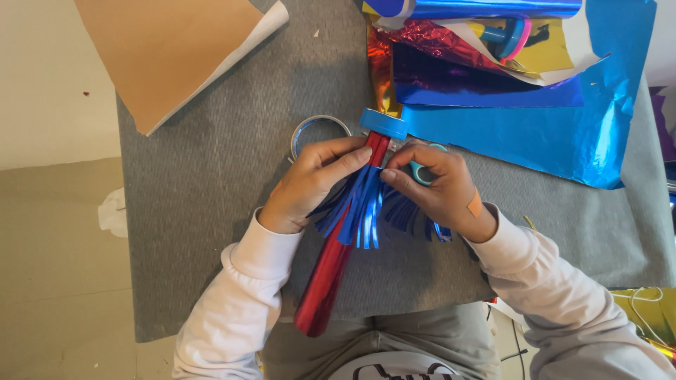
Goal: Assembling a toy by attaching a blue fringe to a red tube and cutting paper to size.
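Grey mat (211,211) covers the work surface. Brown card (169,49) lies at its far left corner, partly off the mat. Sheets of foil (535,134), blue, red and gold, are heaped at the far right.

Red tube (338,260) lies along the middle of the mat, near end at the person's lap, far end under a blue cap (384,123). Judged light and fairly stiff, with a slick foil skin; best held round the shaft below the fringe.

Blue fringe (362,207) wraps the tube just below the cap. Strips look thin, limp and easy to tear or crease; handle by the uncut top band only.

Left hand (310,183): fingers together, tips pressing the fringe band against the tube. Right hand (433,186): thumb and forefinger pinching the band at the tube's right side, a teal ring looped on one finger.

Tape roll (318,134) lies flat just beyond the left hand; its centre shows only mat. No other containers seen.
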